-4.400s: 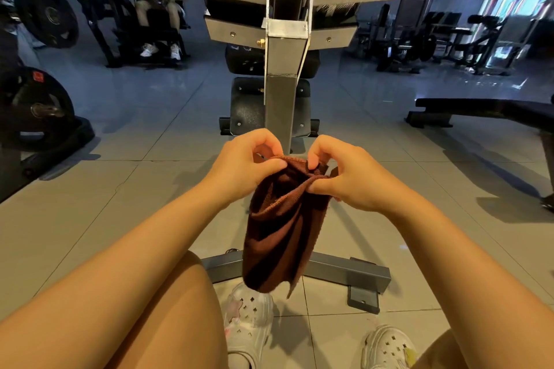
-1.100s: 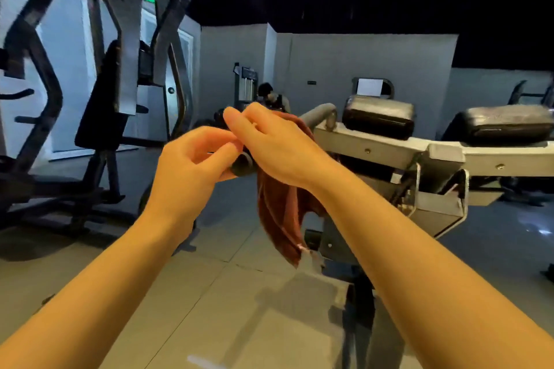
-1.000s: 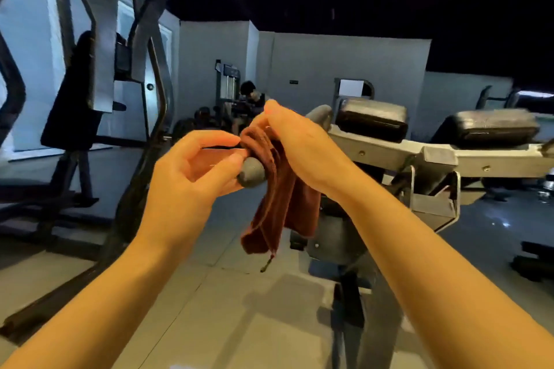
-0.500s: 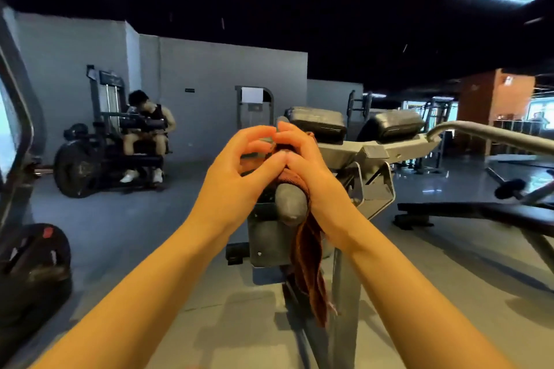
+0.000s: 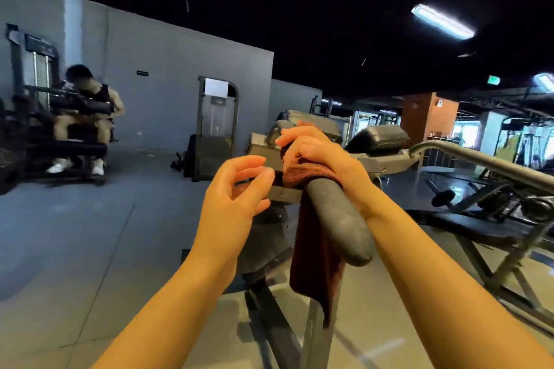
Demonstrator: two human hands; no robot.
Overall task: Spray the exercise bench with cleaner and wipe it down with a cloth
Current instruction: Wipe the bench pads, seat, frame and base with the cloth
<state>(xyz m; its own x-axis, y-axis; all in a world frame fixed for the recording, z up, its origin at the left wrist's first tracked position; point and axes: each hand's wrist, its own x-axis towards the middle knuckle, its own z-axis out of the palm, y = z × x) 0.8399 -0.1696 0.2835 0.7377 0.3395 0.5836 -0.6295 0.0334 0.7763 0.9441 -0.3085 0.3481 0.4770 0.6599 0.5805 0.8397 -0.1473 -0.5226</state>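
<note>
Dim gym: right hand (image 5: pixel 317 156) clamps cloth (image 5: pixel 314 252) round handle (image 5: pixel 335 216) to wipe; left hand (image 5: pixel 236 189) beside it, released.

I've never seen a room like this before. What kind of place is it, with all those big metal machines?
It looks like a gym. A person sits at a weight machine by the wall, black padded rests top the metal frame in front, and the right hand wraps a red-brown cloth round a grey handle.

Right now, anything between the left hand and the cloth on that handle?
Nothing visible. The left hand is open beside the handle, just off the cloth, which the right hand grips around the handle.
</note>
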